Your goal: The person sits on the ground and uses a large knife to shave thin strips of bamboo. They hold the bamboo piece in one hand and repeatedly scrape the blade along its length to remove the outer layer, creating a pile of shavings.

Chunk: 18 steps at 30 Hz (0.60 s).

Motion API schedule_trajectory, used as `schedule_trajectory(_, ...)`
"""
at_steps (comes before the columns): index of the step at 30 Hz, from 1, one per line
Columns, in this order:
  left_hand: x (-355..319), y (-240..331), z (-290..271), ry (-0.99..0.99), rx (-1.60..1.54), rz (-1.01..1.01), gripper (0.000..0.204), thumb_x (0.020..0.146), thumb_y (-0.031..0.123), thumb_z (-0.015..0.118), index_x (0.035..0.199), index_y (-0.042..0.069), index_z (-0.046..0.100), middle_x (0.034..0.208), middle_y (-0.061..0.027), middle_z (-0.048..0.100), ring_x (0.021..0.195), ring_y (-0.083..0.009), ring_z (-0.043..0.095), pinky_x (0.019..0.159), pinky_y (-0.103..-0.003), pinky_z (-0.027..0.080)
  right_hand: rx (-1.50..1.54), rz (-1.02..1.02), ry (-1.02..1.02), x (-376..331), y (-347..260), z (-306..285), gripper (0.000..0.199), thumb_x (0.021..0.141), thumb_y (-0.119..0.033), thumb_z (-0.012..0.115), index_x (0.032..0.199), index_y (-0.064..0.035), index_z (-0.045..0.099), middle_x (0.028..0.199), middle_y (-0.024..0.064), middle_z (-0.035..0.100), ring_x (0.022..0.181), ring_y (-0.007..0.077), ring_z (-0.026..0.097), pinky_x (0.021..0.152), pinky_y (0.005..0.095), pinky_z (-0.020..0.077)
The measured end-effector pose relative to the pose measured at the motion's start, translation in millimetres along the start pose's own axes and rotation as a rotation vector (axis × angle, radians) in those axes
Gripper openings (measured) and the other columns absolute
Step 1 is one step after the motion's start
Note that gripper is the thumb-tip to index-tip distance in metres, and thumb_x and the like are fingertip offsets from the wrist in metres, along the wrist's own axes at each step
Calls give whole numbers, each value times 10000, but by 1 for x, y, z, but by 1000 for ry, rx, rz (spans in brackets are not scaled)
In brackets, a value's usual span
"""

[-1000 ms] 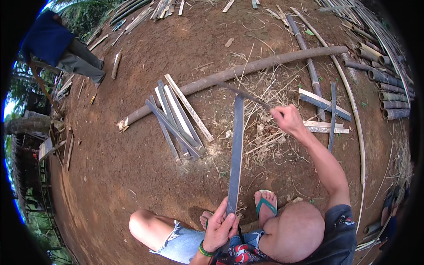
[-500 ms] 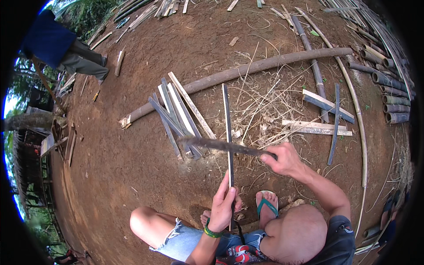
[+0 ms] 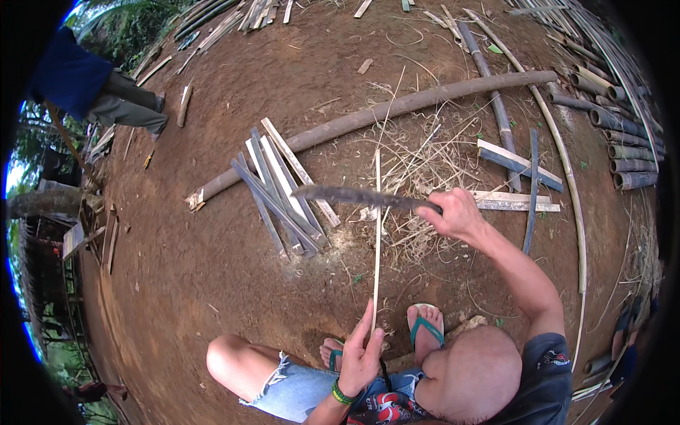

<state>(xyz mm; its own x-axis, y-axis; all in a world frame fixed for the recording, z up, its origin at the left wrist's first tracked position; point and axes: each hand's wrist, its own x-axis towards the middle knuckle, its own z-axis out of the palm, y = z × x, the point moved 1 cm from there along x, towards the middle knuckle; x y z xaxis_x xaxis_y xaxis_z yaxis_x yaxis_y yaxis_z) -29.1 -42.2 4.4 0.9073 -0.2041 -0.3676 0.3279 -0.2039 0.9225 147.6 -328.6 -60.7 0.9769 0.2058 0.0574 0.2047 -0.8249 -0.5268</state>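
My left hand (image 3: 361, 358) is closed, fingers fairly straight, round the lower part of a split bamboo strip (image 3: 377, 265). The strip points away from me, its narrow pale side showing. My right hand (image 3: 457, 214) is wrapped round the handle of a machete (image 3: 347, 195). Its long dark blade lies level across the view, pointing left, and crosses over the strip's upper half. Whether blade and strip touch, I cannot tell. Thin curly bamboo shavings (image 3: 439, 152) cover the dirt beyond my right hand. A bundle of cut bamboo strips (image 3: 283, 191) lies left of the blade.
A long pole (image 3: 397, 108) lies across the ground beyond the strips. Other bamboo strips (image 3: 520, 166) rest at the right, near stacked bamboo tubes (image 3: 630, 152). My sandalled foot (image 3: 426, 333) is close by my left hand. Another person (image 3: 99, 85) stands at the far left.
The strip in my left hand has turned from its dark face to its narrow pale side. Its top end and the machete blade have shifted, the blade slightly upward in the view.
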Motion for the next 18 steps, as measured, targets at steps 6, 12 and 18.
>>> schedule_trajectory(6, -35, 3, -13, -173, -287, -71, 563, 1047, 93, 472, 1572, 62, 271, 830, -2, 505, 591, -38, 410, 513, -197, 339, -71, 364, 269, 39, 85, -43, 690, 979, -610, 457, 690, -33, 701, 450, 33, 500, 422, 168, 462, 471, 396, 417)
schedule_trajectory(12, 25, -12, -19, 69, -494, -165, 533, 1074, 150, 441, 1581, 156, 280, 861, 12, 511, 555, -43, 416, 484, -192, 354, 193, 255, -15, -11, -6, -11, 593, 962, -527, 543, 698, -17, 690, 478, 135, 548, 420, 315, 543, 475, 429, 446)
schedule_trajectory(18, 46, -4, -7, 156, -405, -115, 524, 1056, 122, 494, 1553, 78, 332, 706, 84, 467, 550, 14, 397, 469, -170, 322, 282, -159, -147, -65, -85, 28, 563, 861, -551, 683, 629, -41, 627, 514, 138, 579, 445, 332, 577, 467, 432, 474)
